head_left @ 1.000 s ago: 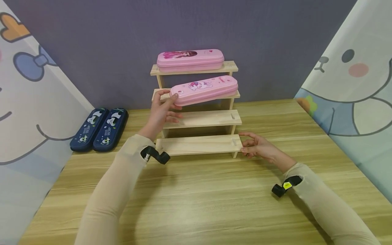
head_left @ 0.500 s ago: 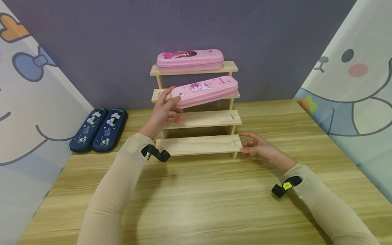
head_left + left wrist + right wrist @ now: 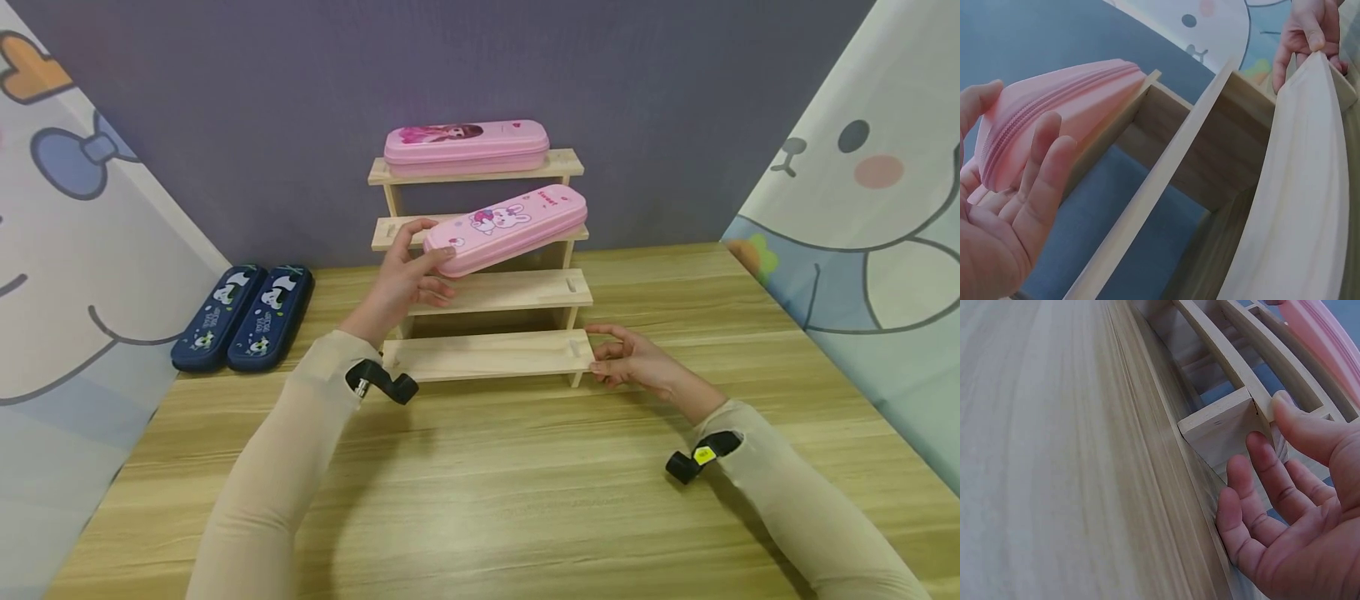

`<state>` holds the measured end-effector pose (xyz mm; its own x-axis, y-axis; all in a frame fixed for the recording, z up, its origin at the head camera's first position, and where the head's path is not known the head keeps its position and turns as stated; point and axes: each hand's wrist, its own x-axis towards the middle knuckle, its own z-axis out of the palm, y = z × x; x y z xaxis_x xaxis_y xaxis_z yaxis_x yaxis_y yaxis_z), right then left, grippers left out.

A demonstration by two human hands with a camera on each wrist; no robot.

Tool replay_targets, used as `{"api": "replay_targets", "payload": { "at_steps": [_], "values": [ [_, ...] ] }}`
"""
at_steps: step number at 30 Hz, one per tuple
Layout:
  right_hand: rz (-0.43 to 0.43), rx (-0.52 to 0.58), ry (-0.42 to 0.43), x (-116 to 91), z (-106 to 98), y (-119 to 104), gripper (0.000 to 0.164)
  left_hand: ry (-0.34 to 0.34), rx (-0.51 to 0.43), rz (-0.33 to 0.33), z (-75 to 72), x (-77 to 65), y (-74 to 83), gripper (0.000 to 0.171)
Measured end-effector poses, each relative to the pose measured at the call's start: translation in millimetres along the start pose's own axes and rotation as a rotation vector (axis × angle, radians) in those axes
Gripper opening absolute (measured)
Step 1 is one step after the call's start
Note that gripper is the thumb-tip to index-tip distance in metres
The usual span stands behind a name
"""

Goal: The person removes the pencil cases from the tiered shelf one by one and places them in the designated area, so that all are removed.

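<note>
One rabbit-print pencil case (image 3: 507, 230), long axis slanting far-right from the left hand (image 3: 403, 279) pinching its near end; the right hand (image 3: 633, 359) pinches the lowest shelf (image 3: 487, 356).

The left hand (image 3: 405, 273) is higher and farther forward than the right hand (image 3: 633, 360). It pinches between thumb and index finger, with lower fingers (image 3: 1044, 181) loosely bent. The right hand also pinches. Behind them extend the sleeved left arm (image 3: 258, 483) and right arm (image 3: 813, 512).
</note>
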<state>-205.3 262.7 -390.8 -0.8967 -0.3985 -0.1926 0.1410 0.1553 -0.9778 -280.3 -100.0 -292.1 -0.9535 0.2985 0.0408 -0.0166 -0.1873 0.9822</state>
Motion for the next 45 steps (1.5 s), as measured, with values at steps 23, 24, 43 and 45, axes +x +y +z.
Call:
{"api": "replay_targets", "payload": {
  "at_steps": [23, 24, 43, 45],
  "values": [
    [0.002, -0.004, 0.006, 0, 0, 1, 0.077, 0.054, -0.098, 0.044, 14.6, -13.4, -10.4, 0.057],
    [0.002, -0.003, 0.005, 0, 0, 1, 0.077, 0.058, -0.101, 0.05, 15.7, -14.8, -11.1, 0.057],
    [0.004, 0.019, 0.002, -1, 1, 0, 0.077, 0.133, -0.159, 0.226, 18.6, -43.5, -31.2, 0.058],
    [0.004, 0.014, 0.004, -1, 1, -1, 0.077, 0.137, -0.164, 0.24, 17.5, -46.0, -32.5, 0.055]
  ]
}}
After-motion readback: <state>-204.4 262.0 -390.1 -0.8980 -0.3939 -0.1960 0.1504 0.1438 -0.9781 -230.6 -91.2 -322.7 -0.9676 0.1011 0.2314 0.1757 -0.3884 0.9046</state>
